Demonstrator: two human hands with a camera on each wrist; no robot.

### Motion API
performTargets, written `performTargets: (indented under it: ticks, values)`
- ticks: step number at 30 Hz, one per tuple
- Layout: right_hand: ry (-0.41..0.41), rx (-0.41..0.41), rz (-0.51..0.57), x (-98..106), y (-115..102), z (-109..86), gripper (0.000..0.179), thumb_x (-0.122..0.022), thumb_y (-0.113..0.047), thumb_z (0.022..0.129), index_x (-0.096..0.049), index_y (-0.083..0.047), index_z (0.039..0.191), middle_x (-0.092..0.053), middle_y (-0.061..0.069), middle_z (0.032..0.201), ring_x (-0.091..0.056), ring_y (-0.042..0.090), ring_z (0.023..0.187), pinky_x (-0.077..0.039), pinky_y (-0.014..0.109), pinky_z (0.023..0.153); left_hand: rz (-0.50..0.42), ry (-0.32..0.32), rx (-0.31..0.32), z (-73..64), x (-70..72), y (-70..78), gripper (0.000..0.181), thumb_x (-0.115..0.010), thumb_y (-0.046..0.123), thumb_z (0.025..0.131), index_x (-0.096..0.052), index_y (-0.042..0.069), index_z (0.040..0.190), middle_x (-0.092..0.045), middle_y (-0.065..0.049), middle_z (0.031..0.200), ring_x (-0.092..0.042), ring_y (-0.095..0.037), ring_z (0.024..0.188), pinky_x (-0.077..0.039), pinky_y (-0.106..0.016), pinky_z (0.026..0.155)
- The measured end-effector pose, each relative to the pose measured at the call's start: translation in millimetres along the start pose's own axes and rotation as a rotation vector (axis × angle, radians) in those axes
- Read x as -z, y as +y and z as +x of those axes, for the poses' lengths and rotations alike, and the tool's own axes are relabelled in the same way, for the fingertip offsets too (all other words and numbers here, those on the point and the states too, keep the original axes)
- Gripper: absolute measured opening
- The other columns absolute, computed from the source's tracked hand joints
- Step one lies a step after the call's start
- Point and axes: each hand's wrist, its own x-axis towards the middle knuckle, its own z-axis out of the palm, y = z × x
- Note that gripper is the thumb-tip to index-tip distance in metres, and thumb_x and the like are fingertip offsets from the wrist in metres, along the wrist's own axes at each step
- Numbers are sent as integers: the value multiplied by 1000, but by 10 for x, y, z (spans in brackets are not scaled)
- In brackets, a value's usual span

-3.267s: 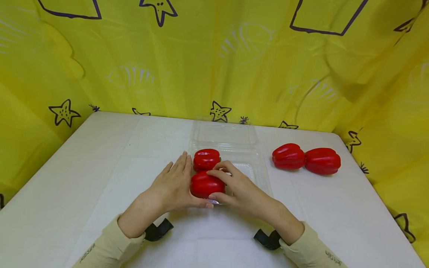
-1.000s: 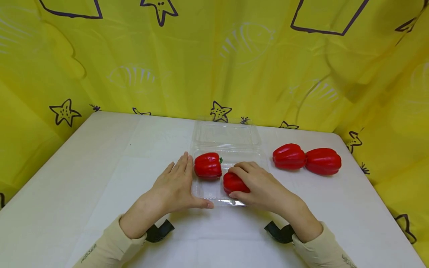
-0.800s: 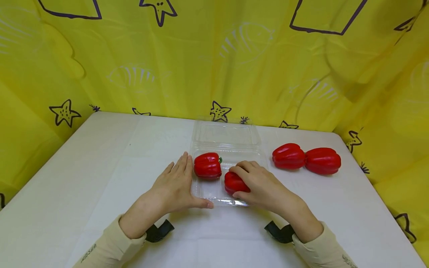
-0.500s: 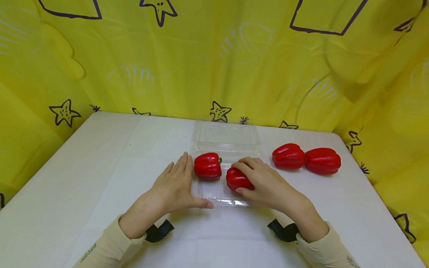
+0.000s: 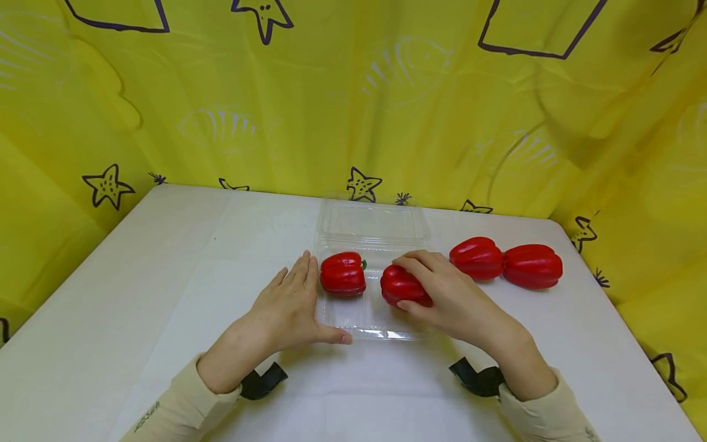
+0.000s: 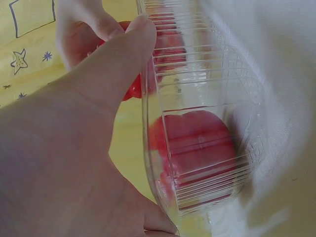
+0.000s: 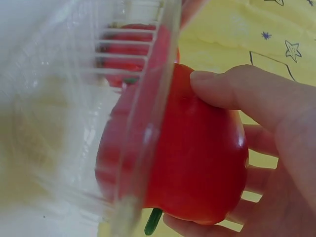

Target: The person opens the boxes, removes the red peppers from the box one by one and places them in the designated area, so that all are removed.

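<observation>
A clear plastic clamshell box [image 5: 353, 316] stands in the middle of the table. In its left part lies a red bell pepper [image 5: 341, 274] with a green stem. My right hand [image 5: 455, 301] grips a second red bell pepper [image 5: 399, 285] over the box's right part, thumb in front and fingers over the top. The right wrist view shows that held pepper [image 7: 197, 158] partly behind the clear wall, green stem visible. Flat along the box's left side, my left hand [image 5: 282, 310] has straight fingers; its thumb [image 6: 140, 37] touches the front rim.
The box's raised lid [image 5: 372, 220] is folded back towards the yellow curtain [image 5: 309, 104]. To the right of the box, two more red bell peppers [image 5: 476, 258] lie end to end on the white tabletop [image 5: 182, 264].
My right hand has carried its pepper rightwards, away from the left pepper, and lately slightly backwards. The left pepper sits a little nearer the front than at first. My left hand has stayed put.
</observation>
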Motion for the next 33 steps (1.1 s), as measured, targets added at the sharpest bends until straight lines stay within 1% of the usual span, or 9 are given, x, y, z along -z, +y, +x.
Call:
performTargets:
  ticks: [5,12,22,27,33]
  values:
    - [16,-15,-6,79,17,-26,62,-81,-28,83,-55,-14,137,-56,5,135,-54,25,122,-59,43,90,6,10,-6,10,0,-3,135,-68,81,66,-16,-6,156,-13,-23,164,-16,-36,154,-20,-54,123]
    - [40,-64,11,211,43,-83,62,-80,-24,83,-53,-15,138,-54,6,136,-53,26,122,-59,47,87,1,8,-4,9,-9,-7,135,-69,81,66,-15,-5,156,-13,-22,165,-15,-36,154,-20,-54,124]
    - [92,-70,-12,317,131,-147,62,-80,-17,82,-53,-10,137,-56,7,133,-52,28,119,-60,49,84,3,8,-7,8,-9,-4,136,-68,81,66,-15,-5,156,-13,-22,165,-15,-36,154,-20,-54,124]
    - [87,-92,-18,353,173,-175,62,-80,-16,82,-52,-8,137,-55,10,133,-50,30,120,-59,51,83,8,13,-7,7,-6,4,135,-69,81,65,-16,-5,156,-14,-22,165,-16,-36,154,-20,-54,123]
    - [47,-142,-35,397,235,-216,63,-79,-15,82,-52,-6,138,-54,14,133,-49,33,121,-59,54,84,10,18,-8,0,-10,3,135,-68,81,66,-17,-6,155,-14,-23,164,-16,-36,154,-21,-54,123]
